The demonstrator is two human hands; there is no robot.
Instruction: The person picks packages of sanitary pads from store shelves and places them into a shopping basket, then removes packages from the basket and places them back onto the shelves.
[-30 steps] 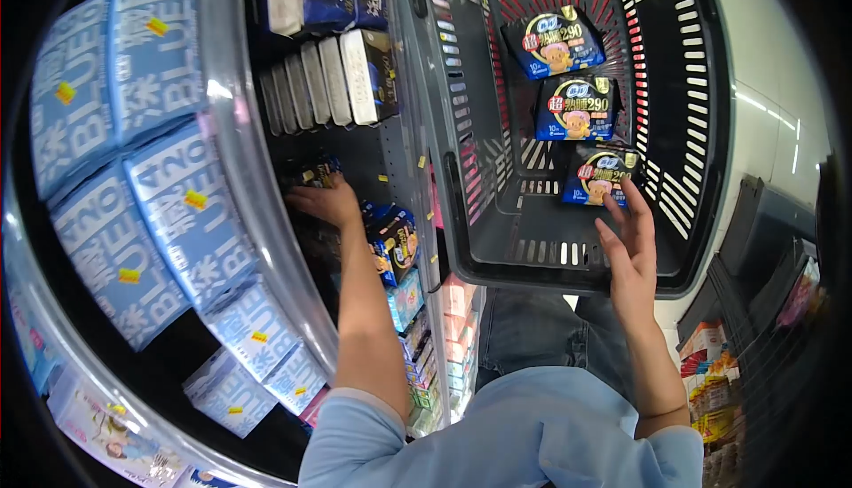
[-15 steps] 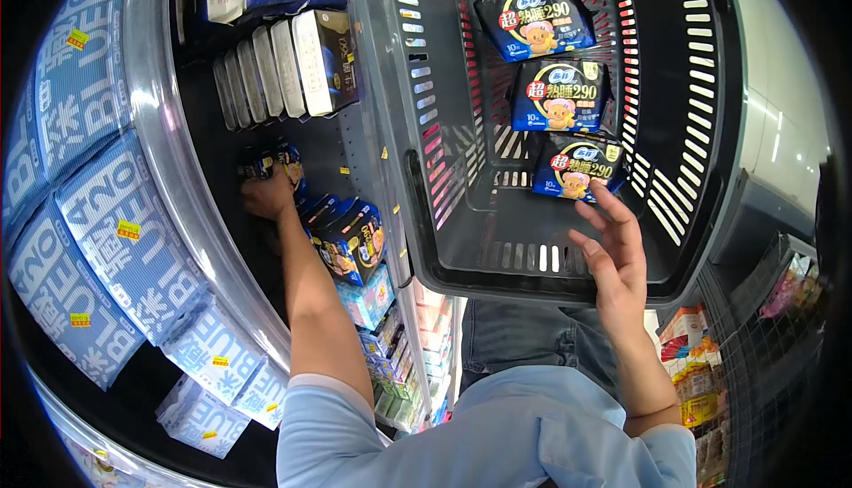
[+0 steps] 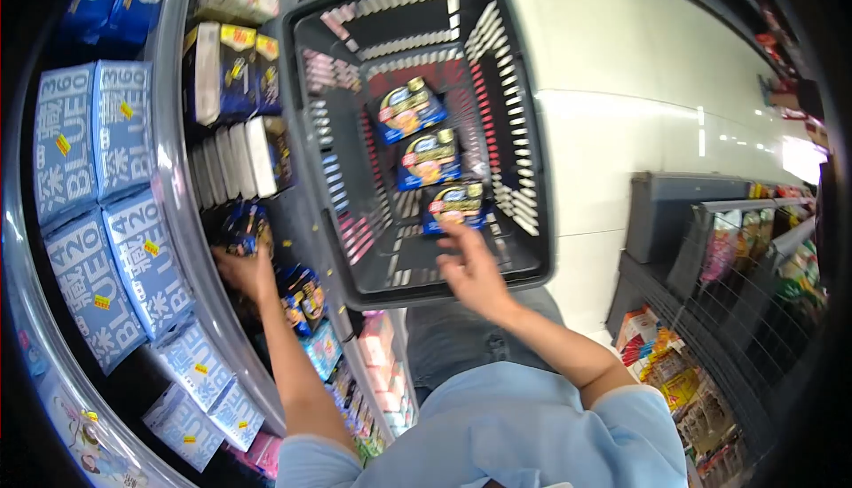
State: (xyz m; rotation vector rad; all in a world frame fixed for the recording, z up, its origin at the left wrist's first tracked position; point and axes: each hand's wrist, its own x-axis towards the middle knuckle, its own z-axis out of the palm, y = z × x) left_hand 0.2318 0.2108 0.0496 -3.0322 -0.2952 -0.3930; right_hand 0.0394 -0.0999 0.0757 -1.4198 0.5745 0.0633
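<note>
My left hand [image 3: 244, 271] reaches into the shelf, its fingers closed around a dark blue sanitary pad pack [image 3: 241, 225]; part of the pack is hidden in shadow. Just below stand similar sanitary pad packs [image 3: 302, 300] in a row. In a black slatted shopping basket [image 3: 422, 296], three sanitary pad packs with a bear picture lie one above another: the far pack [image 3: 410, 112], the middle pack [image 3: 428, 161] and the near pack [image 3: 454, 204]. Over the basket's near part is my right hand [image 3: 477, 275], open, fingers apart, fingertips overlapping the near pack; contact is unclear.
Light blue pad packages [image 3: 71, 262] fill the shelf front at left, behind a clear plastic edge [image 3: 182, 186]. White-sided packs [image 3: 235, 160] stand deeper in the shelf. A wire rack [image 3: 701, 310] with snack bags stands at right, beyond the pale tiled floor [image 3: 586, 124].
The view has swung, so the basket appears smaller and further left, with more floor showing. My left hand remains at the shelf with the pack. My right hand stays over the basket's near end.
</note>
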